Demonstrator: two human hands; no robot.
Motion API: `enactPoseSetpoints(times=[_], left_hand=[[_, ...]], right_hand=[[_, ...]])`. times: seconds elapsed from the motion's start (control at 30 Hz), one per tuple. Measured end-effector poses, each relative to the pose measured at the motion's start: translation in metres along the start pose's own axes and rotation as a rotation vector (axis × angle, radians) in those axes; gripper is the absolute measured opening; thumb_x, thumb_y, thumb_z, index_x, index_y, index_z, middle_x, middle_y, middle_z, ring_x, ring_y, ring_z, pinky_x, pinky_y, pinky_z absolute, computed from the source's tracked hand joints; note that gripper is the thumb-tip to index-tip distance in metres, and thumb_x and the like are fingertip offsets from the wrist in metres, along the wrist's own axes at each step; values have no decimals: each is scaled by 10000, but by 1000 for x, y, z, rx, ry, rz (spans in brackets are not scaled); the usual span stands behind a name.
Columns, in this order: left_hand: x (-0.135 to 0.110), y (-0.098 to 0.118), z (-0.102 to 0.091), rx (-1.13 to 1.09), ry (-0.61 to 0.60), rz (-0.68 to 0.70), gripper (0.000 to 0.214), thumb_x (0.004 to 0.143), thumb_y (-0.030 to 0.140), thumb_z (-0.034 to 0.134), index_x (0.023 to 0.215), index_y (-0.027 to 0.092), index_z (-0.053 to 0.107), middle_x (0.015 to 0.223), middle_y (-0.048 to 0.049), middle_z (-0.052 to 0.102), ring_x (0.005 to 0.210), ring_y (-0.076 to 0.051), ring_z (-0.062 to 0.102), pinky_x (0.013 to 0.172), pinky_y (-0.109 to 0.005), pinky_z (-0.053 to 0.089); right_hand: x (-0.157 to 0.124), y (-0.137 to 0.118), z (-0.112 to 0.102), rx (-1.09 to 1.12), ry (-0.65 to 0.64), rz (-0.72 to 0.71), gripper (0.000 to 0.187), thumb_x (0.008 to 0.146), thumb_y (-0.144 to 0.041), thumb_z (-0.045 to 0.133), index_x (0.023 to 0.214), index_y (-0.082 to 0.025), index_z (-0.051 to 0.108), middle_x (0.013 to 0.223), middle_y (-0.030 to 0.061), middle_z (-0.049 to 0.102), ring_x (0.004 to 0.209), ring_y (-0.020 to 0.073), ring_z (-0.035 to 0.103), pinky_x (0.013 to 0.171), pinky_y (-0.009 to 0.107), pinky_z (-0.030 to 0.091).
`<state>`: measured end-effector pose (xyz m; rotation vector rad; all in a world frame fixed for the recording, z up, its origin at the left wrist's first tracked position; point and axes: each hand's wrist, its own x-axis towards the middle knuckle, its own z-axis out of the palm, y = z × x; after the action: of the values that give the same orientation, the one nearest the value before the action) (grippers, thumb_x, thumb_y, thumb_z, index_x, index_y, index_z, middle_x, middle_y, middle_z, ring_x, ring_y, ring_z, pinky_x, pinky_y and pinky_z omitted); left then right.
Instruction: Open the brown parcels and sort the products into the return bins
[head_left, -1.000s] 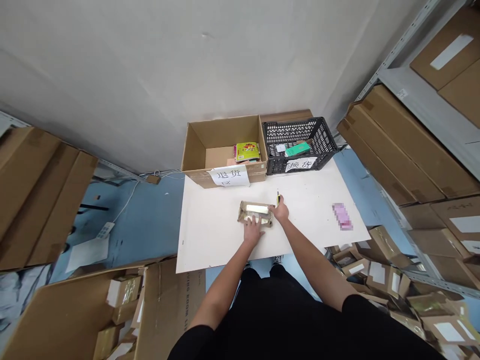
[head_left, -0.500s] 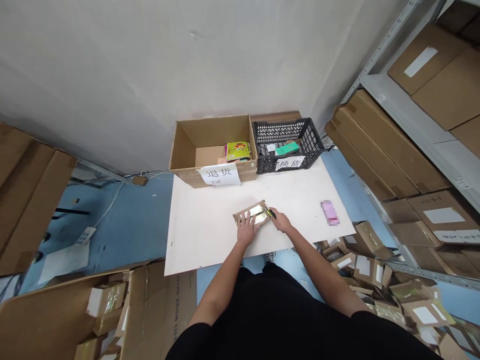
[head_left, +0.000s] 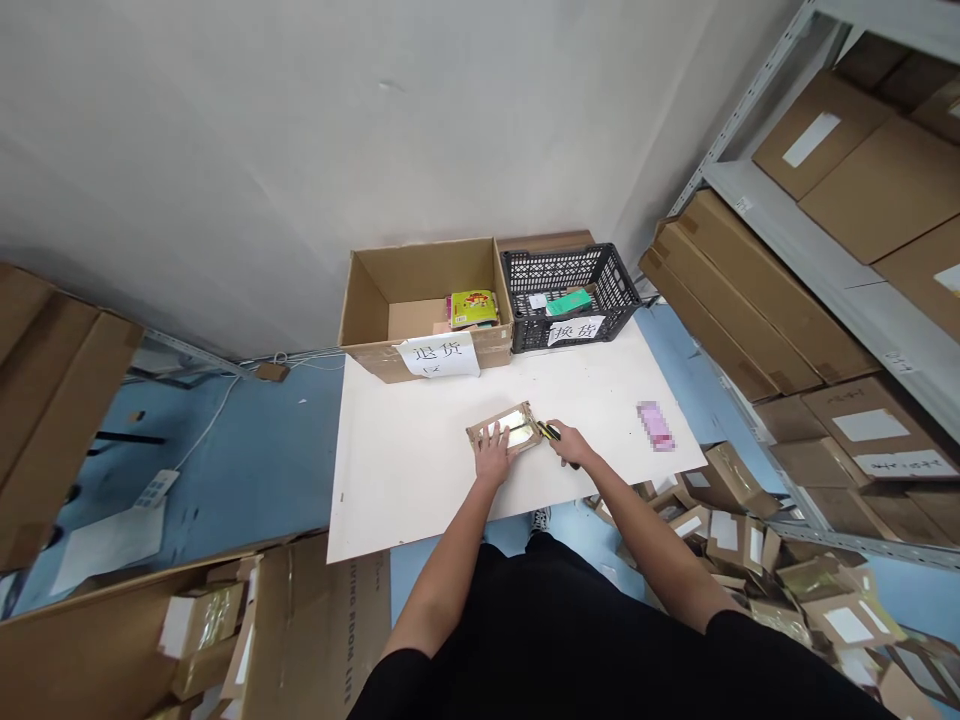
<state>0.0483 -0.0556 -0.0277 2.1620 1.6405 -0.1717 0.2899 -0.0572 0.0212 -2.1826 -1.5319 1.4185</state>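
Note:
A small taped cardboard box [head_left: 517,421] lies on the white table [head_left: 405,470]. My left hand [head_left: 493,458] rests on its left front part, fingers spread flat over it. A yellow and black box cutter [head_left: 550,431] is gripped in my right hand [head_left: 570,444], just off the box's right end. The cutter's tip points at that end; whether it touches the cardboard I cannot tell. Shiny tape covers much of the box's top.
An open carton [head_left: 420,358] with colourful packets and a black plastic crate [head_left: 574,295] with a green box stand at the table's back. A blurred pink item [head_left: 656,426] lies on the right. Parcels [head_left: 731,535] are heaped on the floor; a shelf [head_left: 817,235] of cartons stands right.
My right hand with the box cutter has drawn slightly right, away from the box's end. My left hand stays on the box. The view has shifted a little.

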Motion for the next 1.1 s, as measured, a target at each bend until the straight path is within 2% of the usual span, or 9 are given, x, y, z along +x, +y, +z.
enactPoseSetpoints(times=[0.13, 0.23, 0.4, 0.53, 0.67, 0.77, 0.87, 0.97, 1.1], left_hand=[[7, -7, -22, 21, 78, -17, 620, 1060, 449, 446, 1657, 284, 404, 1638, -146, 495, 1524, -393, 378, 1238, -646, 278], [21, -20, -34, 53, 64, -41, 653, 1030, 338, 487, 1670, 278, 371, 1656, -156, 460, 1541, -377, 354, 1218, -565, 328], [36, -36, -36, 128, -76, -73, 742, 1021, 423, 508, 1704, 248, 277, 1538, -183, 559, 1375, -351, 535, 1151, -492, 397], [27, -34, -25, 203, -41, -100, 726, 1047, 411, 457, 1699, 154, 265, 1509, -240, 565, 1300, -357, 587, 1105, -475, 442], [12, -33, -17, 242, -22, -92, 724, 1068, 423, 400, 1689, 84, 243, 1644, -309, 406, 1342, -389, 582, 1068, -486, 500], [1, -40, -19, 209, -44, -100, 682, 1090, 440, 340, 1657, 63, 307, 1600, -317, 469, 1316, -373, 625, 998, -457, 558], [-11, -56, -27, 59, -68, -188, 565, 1109, 398, 298, 1521, 82, 521, 1312, -258, 715, 1122, -319, 739, 933, -413, 578], [-23, -76, -34, -111, -54, -258, 551, 1131, 356, 219, 1295, 142, 699, 1117, -174, 794, 1049, -269, 764, 915, -357, 567], [-37, -98, -34, -248, 36, -349, 526, 1125, 307, 236, 1526, 179, 550, 1266, -134, 778, 1101, -228, 755, 910, -302, 566]], right_hand=[[-16, 65, 16, 138, 372, 169, 294, 1005, -423, 494, 1150, -213, 641, 715, -7, 699, 657, 203, 716, 671, 264, 527], [-11, 95, 23, 182, 436, 226, 354, 998, -500, 456, 999, -220, 671, 808, 40, 736, 840, 249, 732, 742, 291, 542], [18, 99, 10, 245, 460, 283, 597, 1006, -505, 462, 1443, -113, 574, 1310, 168, 726, 1266, 282, 671, 1036, 352, 519], [27, 74, 24, 262, 437, 272, 660, 1031, -478, 482, 1587, -125, 443, 1462, 172, 644, 1354, 261, 626, 1120, 352, 479], [26, 21, 80, 337, 164, 137, 834, 993, -596, 600, 1667, -194, 318, 1418, 141, 685, 1289, 266, 679, 1067, 348, 520], [32, -21, 113, 318, 152, 114, 879, 1011, -460, 611, 1709, -166, 165, 1356, 125, 725, 1255, 254, 700, 1046, 328, 530], [46, -52, 121, 252, 167, 104, 798, 1029, -356, 558, 1710, -198, 173, 1250, 74, 770, 1192, 245, 727, 1025, 327, 543], [57, -71, 118, 192, 165, 89, 719, 1032, -332, 539, 1686, -191, 275, 1186, 67, 781, 1169, 248, 729, 1018, 323, 542], [55, -89, 131, 144, 237, 34, 797, 1015, -343, 563, 1709, -186, 204, 1425, 130, 669, 1336, 257, 637, 1073, 316, 503]])
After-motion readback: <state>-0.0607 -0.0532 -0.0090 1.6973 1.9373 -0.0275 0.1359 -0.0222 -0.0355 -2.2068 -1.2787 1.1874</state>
